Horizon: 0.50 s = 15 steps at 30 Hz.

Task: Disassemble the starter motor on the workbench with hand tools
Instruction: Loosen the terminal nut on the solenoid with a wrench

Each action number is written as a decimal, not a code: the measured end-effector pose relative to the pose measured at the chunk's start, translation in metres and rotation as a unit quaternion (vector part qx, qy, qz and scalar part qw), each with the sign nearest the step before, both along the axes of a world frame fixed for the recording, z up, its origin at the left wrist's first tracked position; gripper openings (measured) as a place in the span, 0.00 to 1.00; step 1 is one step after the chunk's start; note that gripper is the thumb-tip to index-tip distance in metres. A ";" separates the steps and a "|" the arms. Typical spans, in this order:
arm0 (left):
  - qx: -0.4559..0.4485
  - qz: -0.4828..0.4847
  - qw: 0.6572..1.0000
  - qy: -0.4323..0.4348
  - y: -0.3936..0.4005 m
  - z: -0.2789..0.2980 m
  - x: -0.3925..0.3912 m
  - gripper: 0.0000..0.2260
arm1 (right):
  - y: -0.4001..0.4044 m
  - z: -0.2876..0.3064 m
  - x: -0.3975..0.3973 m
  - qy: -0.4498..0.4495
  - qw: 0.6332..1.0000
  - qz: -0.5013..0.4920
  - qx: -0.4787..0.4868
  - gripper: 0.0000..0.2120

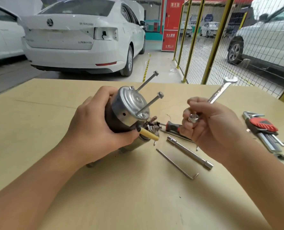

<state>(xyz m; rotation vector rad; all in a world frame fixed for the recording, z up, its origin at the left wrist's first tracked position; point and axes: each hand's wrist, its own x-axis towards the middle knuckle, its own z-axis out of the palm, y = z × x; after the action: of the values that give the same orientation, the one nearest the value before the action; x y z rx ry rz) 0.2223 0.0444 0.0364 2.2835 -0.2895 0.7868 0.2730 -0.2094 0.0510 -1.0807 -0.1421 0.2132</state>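
On bench: starter motor (121, 113) end-cap up-right.

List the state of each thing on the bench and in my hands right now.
Starter motor: tilted, gripped by left hand.
Two through bolts: backed far out, still in end cap.
Combination wrench: held in right hand.
Socket extension: lying loose.
Hex key set: lying loose.
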 end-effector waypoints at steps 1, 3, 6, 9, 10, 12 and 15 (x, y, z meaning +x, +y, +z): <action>0.001 -0.026 1.000 -0.012 0.004 -0.001 0.001 0.34 | -0.001 0.000 0.001 -0.001 1.000 -0.010 -0.027 0.06; -0.005 -0.083 0.996 -0.037 0.013 -0.004 0.004 0.35 | -0.003 0.001 0.002 -0.026 0.992 -0.053 -0.114 0.09; -0.013 -0.142 0.988 -0.063 0.023 -0.011 0.007 0.38 | -0.005 0.001 0.002 -0.041 0.988 -0.055 -0.139 0.06; -0.011 -0.143 0.988 -0.064 0.024 -0.018 0.012 0.36 | -0.004 0.001 -0.003 -0.064 0.987 -0.012 -0.145 0.08; -0.010 -0.138 0.988 -0.064 0.023 -0.019 0.013 0.35 | -0.003 0.002 -0.005 -0.086 0.983 -0.009 -0.162 0.14; -0.010 -0.129 0.990 -0.062 0.019 -0.019 0.016 0.36 | -0.003 0.004 -0.010 -0.171 0.951 -0.027 -0.256 0.20; -0.014 -0.122 0.990 -0.068 0.015 -0.019 0.017 0.36 | -0.009 0.007 -0.012 -0.305 0.830 -0.032 -0.466 0.16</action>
<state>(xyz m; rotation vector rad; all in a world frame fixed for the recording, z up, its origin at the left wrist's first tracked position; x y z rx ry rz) 0.2388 0.0592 0.0176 2.1212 -0.6039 0.8144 0.2606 -0.2187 0.0582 -2.1145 -0.6229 -0.1700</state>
